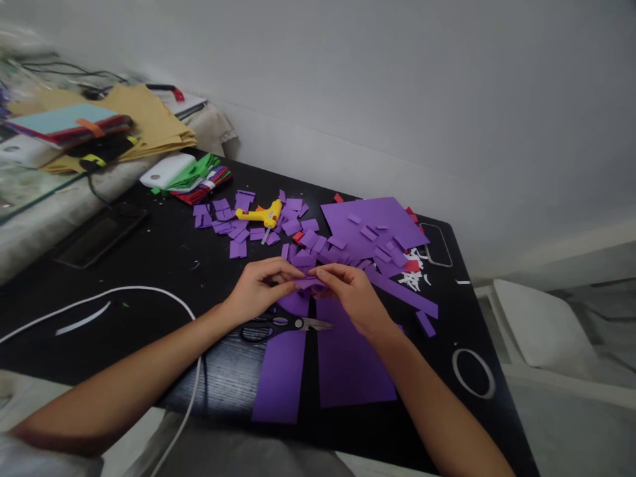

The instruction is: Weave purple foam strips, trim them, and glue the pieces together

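Note:
Between my two hands is a small purple piece of paper or foam sheet (311,283), pinched at both ends. My left hand (261,286) grips its left side with thumb and fingers. On the other side my right hand (350,291) is closed on it too. Just below lie black-handled scissors (285,323), blades pointing right, across a purple strip (279,381) and a wider purple sheet (352,371). Beyond the hands are many small folded purple pieces (238,248), with a yellow glue gun (261,214) among them.
A large purple sheet (358,222) bearing loose pieces lies back right, beside white scraps (412,275). Green and red strips (201,179) are stacked at back left. A white cable (149,289) loops past my left forearm. A tape ring (474,373) lies near the right edge.

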{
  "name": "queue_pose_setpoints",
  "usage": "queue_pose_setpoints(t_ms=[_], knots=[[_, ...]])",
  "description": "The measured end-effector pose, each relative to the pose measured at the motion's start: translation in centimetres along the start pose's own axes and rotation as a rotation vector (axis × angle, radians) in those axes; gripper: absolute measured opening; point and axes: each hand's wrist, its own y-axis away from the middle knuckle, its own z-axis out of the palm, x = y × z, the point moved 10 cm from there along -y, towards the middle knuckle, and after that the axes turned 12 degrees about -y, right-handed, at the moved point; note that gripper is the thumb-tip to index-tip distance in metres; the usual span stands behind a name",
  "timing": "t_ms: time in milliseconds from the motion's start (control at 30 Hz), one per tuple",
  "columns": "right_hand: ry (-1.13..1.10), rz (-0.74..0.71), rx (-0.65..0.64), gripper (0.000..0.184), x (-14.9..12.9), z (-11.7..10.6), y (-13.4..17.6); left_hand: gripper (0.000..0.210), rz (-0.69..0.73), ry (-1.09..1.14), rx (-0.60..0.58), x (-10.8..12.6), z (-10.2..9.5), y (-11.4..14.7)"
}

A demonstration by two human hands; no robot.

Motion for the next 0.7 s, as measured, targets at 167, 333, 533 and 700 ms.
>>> queue_pose_setpoints(t_ms=[167,333,533,700], knots=[[0.112,-0.075,-0.048,0.027,-0.8,0.7,0.3,0.020,-0.013,-0.068,0.120,0.2,-1.1,0.0],[0.225,-0.184,-0.046,0.026,-1.1,0.8,0.1,0.031,-0.140,0.112,-0.009,-0.7,0.7,0.2],[0.253,-0.199,0.024,0.025,-1.6,0.1,0.4,0.021,-0.170,0.195,-0.055,-0.5,1.2,0.4],[0.098,-0.149,-0.066,0.026,-1.5,1.3,0.9,0.015,-0.100,0.174,0.023,0.3,0.1,0.6]])
